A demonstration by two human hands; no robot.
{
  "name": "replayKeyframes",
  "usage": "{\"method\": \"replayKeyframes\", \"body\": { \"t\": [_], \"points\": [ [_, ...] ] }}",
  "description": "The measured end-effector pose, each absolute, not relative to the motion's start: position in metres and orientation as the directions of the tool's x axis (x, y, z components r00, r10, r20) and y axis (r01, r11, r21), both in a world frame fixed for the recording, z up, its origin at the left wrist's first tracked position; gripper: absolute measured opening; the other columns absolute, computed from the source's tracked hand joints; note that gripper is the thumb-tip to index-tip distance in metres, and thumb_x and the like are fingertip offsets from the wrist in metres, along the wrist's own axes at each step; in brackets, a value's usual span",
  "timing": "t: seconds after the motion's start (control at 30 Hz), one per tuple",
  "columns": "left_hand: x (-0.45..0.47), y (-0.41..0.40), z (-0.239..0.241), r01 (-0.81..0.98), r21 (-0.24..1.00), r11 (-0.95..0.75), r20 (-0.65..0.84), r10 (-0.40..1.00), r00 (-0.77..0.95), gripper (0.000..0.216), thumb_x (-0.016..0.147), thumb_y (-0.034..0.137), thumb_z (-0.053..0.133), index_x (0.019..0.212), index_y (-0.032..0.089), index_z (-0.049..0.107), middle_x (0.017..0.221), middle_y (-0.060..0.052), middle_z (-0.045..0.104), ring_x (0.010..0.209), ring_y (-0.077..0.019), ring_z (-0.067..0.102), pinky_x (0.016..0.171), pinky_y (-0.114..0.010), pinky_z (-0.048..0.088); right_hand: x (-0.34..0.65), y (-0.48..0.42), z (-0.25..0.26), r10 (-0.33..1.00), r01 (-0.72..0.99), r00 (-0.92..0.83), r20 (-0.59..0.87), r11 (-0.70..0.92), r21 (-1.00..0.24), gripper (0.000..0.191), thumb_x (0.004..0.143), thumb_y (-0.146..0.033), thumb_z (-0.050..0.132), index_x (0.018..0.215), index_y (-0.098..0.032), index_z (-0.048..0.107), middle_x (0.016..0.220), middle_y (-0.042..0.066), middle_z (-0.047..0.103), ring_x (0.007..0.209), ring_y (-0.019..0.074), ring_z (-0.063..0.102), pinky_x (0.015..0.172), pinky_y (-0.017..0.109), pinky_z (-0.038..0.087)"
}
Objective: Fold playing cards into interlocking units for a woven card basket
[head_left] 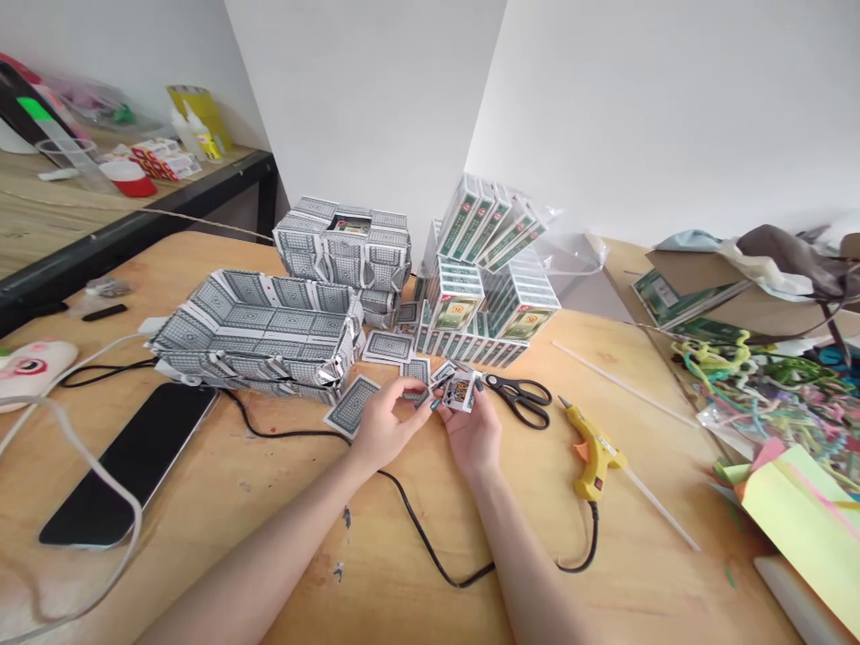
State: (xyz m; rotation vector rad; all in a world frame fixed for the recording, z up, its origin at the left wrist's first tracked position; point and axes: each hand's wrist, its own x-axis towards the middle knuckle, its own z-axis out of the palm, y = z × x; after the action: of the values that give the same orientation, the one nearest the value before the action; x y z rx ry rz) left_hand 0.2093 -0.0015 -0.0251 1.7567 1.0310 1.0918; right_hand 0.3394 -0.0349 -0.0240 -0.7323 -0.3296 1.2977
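Both my hands meet over the wooden table (282,502), near its middle. My left hand (386,421) pinches a folded playing card (417,391) with a grey patterned back. My right hand (474,428) holds a face card (461,391), picture side up, touching the left one. Loose cards (353,406) lie face down just left of my hands. Black scissors (520,396) lie right of my right hand.
A tray-like box built of folded cards (259,333) and a second one (342,240) stand behind. Stacked card packs (487,296) rise at centre. A yellow glue gun (595,455) with black cord, a phone (131,461), and coloured craft clutter (772,394) surround.
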Motion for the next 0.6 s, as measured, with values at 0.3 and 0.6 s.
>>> {"method": "replayKeyframes", "body": {
  "t": [0.3,0.6],
  "points": [
    [0.2088,-0.0012,-0.0195,0.245,0.885,-0.396,0.254,0.852,0.458,0.019,0.073,0.032,0.062,0.078,0.018,0.051,0.107,-0.006,0.055,0.1,-0.0177,0.052,0.077,-0.029,0.048,0.3375,-0.0367,-0.0267,0.956,-0.651,0.237,-0.172,0.025,-0.759,0.02,0.073,-0.032,0.061,0.087,-0.019,0.064,0.076,0.003,0.065,0.067,0.016,0.059,0.059,0.027,0.046],
    [0.2062,-0.001,-0.0188,0.246,0.832,-0.497,0.33,0.8,0.502,0.01,0.077,0.026,0.056,0.074,0.018,0.051,0.109,-0.008,0.051,0.106,-0.0202,0.048,0.089,-0.035,0.041,0.3383,-0.0364,-0.0232,0.956,-0.643,0.238,-0.171,0.023,-0.766,0.021,0.07,-0.035,0.063,0.084,-0.019,0.064,0.077,0.002,0.063,0.067,0.0154,0.057,0.057,0.026,0.046]
  ]
}}
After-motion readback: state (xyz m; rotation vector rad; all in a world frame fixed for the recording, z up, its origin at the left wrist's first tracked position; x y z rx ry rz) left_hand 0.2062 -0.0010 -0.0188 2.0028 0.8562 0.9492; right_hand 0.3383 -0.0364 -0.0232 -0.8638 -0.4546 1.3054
